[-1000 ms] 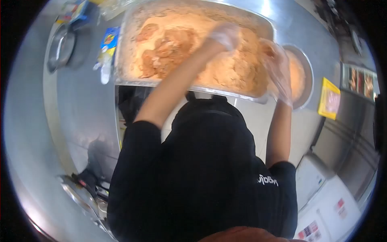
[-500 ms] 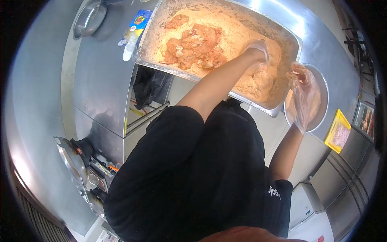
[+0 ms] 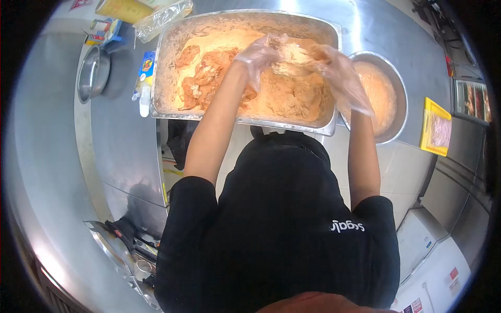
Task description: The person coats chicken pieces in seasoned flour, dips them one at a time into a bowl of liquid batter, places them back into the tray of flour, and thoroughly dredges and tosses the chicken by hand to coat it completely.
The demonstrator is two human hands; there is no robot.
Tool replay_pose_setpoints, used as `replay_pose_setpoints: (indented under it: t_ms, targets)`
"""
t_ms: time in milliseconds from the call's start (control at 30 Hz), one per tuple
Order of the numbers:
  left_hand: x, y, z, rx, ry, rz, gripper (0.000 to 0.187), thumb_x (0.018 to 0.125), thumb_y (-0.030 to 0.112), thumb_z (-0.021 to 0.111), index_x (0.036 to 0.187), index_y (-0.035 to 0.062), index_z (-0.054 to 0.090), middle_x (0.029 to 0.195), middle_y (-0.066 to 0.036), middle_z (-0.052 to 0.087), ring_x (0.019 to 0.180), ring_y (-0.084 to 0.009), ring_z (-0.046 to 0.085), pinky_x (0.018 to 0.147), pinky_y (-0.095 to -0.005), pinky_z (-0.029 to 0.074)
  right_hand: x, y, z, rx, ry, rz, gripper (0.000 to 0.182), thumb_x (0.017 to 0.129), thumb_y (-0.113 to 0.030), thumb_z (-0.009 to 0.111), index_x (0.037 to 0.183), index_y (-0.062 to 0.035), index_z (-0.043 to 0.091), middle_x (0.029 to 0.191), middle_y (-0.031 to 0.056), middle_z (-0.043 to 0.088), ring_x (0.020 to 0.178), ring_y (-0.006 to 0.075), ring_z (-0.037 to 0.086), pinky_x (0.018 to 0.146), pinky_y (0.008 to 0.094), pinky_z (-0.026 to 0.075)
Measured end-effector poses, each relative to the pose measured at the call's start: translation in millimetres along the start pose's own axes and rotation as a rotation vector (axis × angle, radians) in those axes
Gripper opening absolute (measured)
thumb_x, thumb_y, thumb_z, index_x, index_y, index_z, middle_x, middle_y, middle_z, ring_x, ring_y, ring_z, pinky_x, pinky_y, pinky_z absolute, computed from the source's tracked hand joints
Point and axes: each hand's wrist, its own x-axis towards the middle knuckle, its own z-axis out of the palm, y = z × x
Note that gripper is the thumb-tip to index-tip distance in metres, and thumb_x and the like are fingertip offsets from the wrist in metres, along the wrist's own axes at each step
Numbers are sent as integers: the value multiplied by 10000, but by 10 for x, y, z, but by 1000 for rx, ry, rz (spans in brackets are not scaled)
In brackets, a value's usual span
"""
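A thin clear plastic glove covers each of my hands. Over the right half of a deep metal pan (image 3: pixel 155 91), my left hand (image 3: pixel 258 57) and my right hand (image 3: pixel 339 78) hold a flour-coated chicken piece (image 3: pixel 293 58) between them. Motion blurs its outline and some of the fingers. Orange-tinted flour (image 3: pixel 297 101) fills the pan's bottom. Several reddish coated chicken pieces (image 3: pixel 203 73) are heaped in the left half, partly behind my left wrist.
To the pan's right stands a round metal bowl (image 3: pixel 402 99) of pale orange liquid. Beyond it is a yellow tray (image 3: pixel 430 125) with something pink. A blue-yellow packet (image 3: pixel 147 65) and an empty metal bowl (image 3: pixel 94 73) lie left. A plastic-wrapped pack (image 3: pixel 163 20) sits behind the pan.
My right hand has moved from above the round bowl, with a chicken piece, to over the pan. My left hand has lifted out of the flour to meet it. The view has shifted.
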Motion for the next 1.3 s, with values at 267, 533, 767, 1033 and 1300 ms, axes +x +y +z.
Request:
replay_pose_setpoints:
  t_ms: [267, 533, 767, 1033, 1300]
  targets:
    - [-237, -21, -6, -121, -72, 131, 543, 793, -70, 609, 1317, 36, 512, 1144, -79, 600, 1005, -190, 635, 836, -309, 559, 117, 151, 66, 126, -174, 150, 559, 774, -354, 754, 1168, 25, 640, 1028, 92, 661, 943, 192, 581, 894, 340, 445]
    - [-422, 213, -62, -149, -152, 260, 575, 751, -141, 596, 1288, 52, 524, 1079, -73, 602, 992, -209, 640, 850, -323, 562, 36, -393, 40, 236, -194, 134, 438, 836, -310, 710, 1135, 4, 643, 1051, 78, 656, 1028, 207, 562, 907, 352, 436]
    - [-334, 217, -308, 213, -43, 365, 478, 809, -19, 720, 1245, 66, 545, 1110, -67, 614, 976, -211, 650, 801, -340, 559, 187, -291, 141, -498, 136, -544, 242, 924, -218, 630, 1013, 8, 627, 1000, 203, 656, 1018, 329, 600, 909, 432, 460]
    - [-677, 121, 51, 294, 142, -169, 595, 971, 484, 521, 1336, 13, 515, 1214, -182, 652, 1116, -238, 629, 945, -410, 518, 557, -72, 179, -680, -24, -651, 103, 862, -131, 646, 926, -50, 643, 816, 151, 631, 846, 355, 623, 750, 448, 505]
    - [-788, 218, 450, -769, -102, 108, 805, 986, 626, 391, 1426, -49, 397, 1404, -224, 512, 1313, -343, 491, 1140, -489, 357, -90, -307, 170, -636, 117, -832, 209, 766, -21, 677, 963, -91, 684, 876, 97, 651, 816, 294, 625, 712, 429, 516]
